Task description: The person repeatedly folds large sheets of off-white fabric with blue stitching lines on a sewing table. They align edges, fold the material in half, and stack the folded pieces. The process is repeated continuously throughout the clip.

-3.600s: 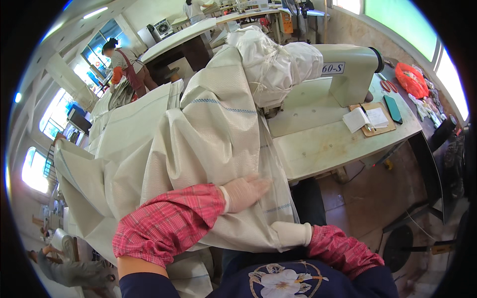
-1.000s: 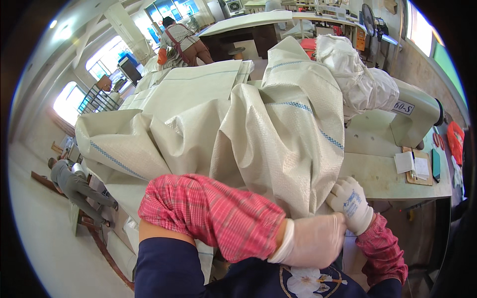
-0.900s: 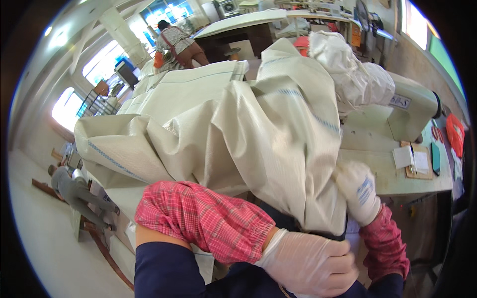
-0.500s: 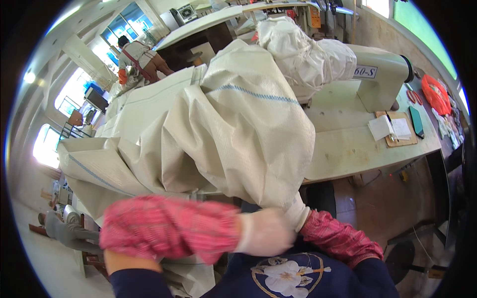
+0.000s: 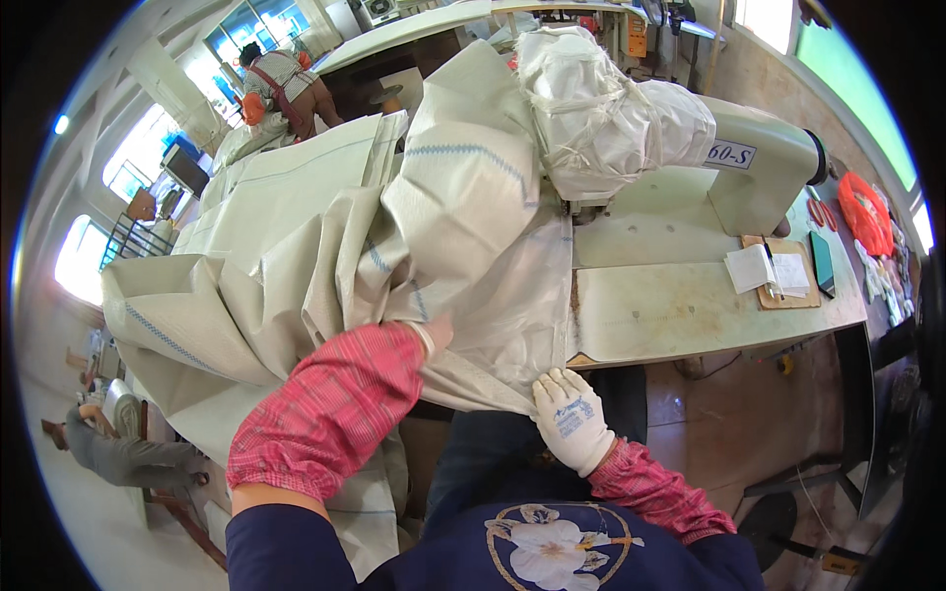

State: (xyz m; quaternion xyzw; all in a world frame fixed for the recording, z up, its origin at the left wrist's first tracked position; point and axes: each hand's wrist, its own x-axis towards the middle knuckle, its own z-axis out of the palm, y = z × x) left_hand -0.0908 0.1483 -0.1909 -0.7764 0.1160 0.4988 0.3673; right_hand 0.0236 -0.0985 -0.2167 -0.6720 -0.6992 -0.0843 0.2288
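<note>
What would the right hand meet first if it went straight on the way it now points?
The right hand points forward and slightly left, so probably the pale sheeting, whose edge it appears to grip; the exact depth is unclear.

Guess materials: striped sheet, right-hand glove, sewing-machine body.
Striped sheet: probably woven plastic, semi-gloss; stiff folds, soft highlights.
Right-hand glove: likely knit fabric, matte; close fit, no shine.
Sewing-machine body: looks like painted metal, smooth satin; even colour, rigid rounded edges. Plastic casing can't be excluded.
</note>
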